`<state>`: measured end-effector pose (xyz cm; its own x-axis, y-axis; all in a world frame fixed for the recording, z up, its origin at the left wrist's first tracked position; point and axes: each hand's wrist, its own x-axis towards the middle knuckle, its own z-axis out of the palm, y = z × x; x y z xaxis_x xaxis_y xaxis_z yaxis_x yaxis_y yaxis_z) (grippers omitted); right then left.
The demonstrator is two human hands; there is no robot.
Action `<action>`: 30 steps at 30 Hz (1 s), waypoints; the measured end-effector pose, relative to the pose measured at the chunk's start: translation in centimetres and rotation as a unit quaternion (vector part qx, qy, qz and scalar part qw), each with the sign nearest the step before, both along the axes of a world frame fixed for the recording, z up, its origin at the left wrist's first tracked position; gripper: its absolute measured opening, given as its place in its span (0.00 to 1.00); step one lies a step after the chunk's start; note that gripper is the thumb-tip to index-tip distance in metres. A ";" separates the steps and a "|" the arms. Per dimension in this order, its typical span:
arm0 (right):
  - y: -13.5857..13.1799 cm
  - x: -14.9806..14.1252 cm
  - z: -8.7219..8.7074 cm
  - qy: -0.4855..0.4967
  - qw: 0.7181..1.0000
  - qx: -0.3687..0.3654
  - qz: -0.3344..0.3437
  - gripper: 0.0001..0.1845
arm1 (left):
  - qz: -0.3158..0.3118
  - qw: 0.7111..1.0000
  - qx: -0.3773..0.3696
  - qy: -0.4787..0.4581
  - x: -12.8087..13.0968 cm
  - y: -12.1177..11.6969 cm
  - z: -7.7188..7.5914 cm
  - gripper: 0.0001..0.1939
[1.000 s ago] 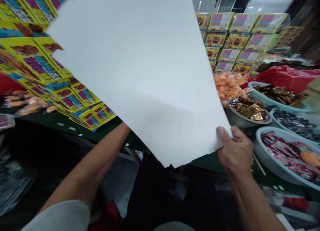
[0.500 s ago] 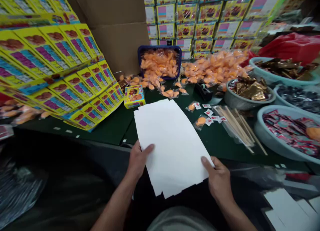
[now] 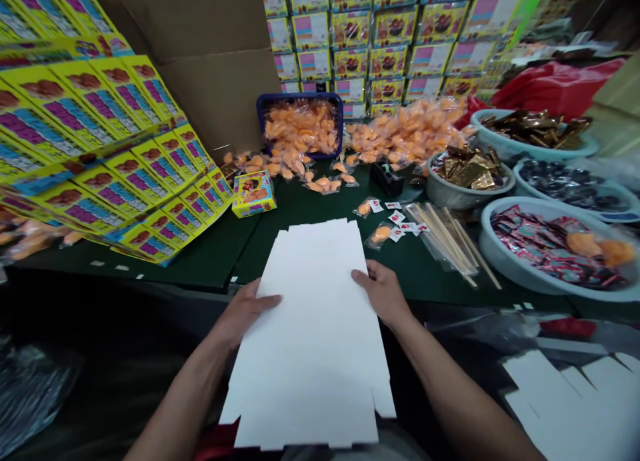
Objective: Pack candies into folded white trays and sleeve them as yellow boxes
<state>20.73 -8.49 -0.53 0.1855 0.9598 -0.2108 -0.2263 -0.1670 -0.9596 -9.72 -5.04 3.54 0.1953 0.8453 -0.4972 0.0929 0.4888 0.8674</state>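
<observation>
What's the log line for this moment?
left hand: holding white cardboard, left edge | right hand: holding right edge | wooden sticks: on green table, right side

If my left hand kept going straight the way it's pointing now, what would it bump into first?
The white cardboard, whose edge your left hand grips. Beyond it, the line seems to run toward the orange packets, though depth is unclear.

blue tray [image 3: 341,124]: orange packets [image 3: 303,129] inside | tape dispenser [image 3: 387,179] near grey bowl [image 3: 465,196] | wooden sticks [image 3: 444,240]
</observation>
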 end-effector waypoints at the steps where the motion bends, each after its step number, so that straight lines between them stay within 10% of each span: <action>1: 1.2 0.0 -0.1 -0.050 0.999 0.016 -0.003 0.25 | 0.005 0.998 0.037 0.054 0.2 0.6 0.2 0.38; 5: 5.5 0.8 -0.9 -0.229 0.973 0.039 -0.008 0.18 | 0.006 0.871 0.316 0.375 2.0 3.8 0.7 0.35; 8: 7.3 1.3 -1.3 -0.281 0.959 0.039 -0.011 0.13 | -0.171 0.750 0.467 0.435 5.3 6.0 0.1 0.31; 12: 7.8 1.9 -1.7 -0.343 0.938 0.034 -0.029 0.14 | -0.364 0.659 0.507 0.418 10.2 7.9 -2.4 0.29; 18: 8.4 2.6 -2.2 -0.394 0.917 0.000 -0.064 0.16 | -0.370 0.651 0.511 0.422 12.7 9.2 -5.3 0.28; 30: 9.1 2.2 -2.1 -0.451 0.889 0.073 -0.009 0.19 | -0.325 0.683 0.527 0.386 13.7 10.5 -5.6 0.27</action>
